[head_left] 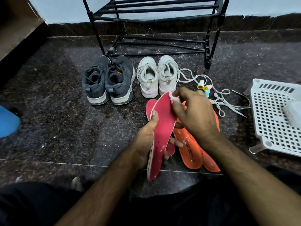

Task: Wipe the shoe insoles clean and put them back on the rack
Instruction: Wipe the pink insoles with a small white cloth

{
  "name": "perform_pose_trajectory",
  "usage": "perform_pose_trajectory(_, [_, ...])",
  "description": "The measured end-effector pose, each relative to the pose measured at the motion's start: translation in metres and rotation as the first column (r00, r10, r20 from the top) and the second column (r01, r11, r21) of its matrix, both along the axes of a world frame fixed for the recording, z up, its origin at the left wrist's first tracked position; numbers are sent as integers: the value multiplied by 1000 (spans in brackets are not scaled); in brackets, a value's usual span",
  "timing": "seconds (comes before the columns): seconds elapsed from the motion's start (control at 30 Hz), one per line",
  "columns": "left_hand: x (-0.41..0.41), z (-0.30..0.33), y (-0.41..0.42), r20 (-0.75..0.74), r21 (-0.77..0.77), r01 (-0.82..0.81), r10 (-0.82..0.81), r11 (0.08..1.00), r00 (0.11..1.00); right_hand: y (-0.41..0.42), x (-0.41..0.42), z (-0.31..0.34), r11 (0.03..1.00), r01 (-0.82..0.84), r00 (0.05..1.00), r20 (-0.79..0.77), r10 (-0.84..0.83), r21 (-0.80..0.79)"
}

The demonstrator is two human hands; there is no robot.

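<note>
Insoles: two pink (162, 121), two orange (192, 149), four shoes (130, 77)

Right hand (193, 111) hides most of the wipe (174, 98).

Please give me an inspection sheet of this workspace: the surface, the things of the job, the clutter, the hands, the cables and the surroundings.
Surface: dark speckled stone floor, dusted with white specks.
Job's things: pink insole held up; second pink insole and orange insoles on the floor, white-spotted; small white wipe; black rack, its visible shelves bare.
Clutter: grey shoes, white shoes, loose white laces, small coloured caps, white perforated tray.
Hands: left hand grips the insole; right hand pinches the wipe against its top.
Cables: nothing seen.
Surroundings: pale wall, blue object at left.
</note>
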State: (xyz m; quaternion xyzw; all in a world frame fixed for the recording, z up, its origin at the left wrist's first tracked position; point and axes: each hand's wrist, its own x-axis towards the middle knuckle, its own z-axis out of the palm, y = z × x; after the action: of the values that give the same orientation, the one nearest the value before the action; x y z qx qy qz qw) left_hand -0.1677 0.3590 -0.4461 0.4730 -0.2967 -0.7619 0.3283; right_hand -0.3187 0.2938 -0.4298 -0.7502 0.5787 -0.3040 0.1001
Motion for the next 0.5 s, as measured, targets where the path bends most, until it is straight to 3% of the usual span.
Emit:
perform_pose_trajectory(0.17, [-2,-3,0,-134,7,-88,88,996,987,46,24,-9,945,-325,941,-88,326,29])
perform_pose_trajectory(0.27, [0,-3,0,-107,2,-33,33,999,994,21,5,-5,976,-204,976,-61,209,79])
perform_pose_trajectory(0.37, [2,-4,-1,-71,11,-7,7,1000,997,-2,-7,-1,1000,-16,996,-88,16,6])
perform_pose_trajectory(0.43, [1,-2,0,-85,16,-31,32,999,996,7,3,0,996,-94,994,-47,94,-1])
perform_pose_trajectory(0.5, [-1,0,0,-166,17,-84,86,996,982,33,20,-2,962,-272,962,-22,273,35])
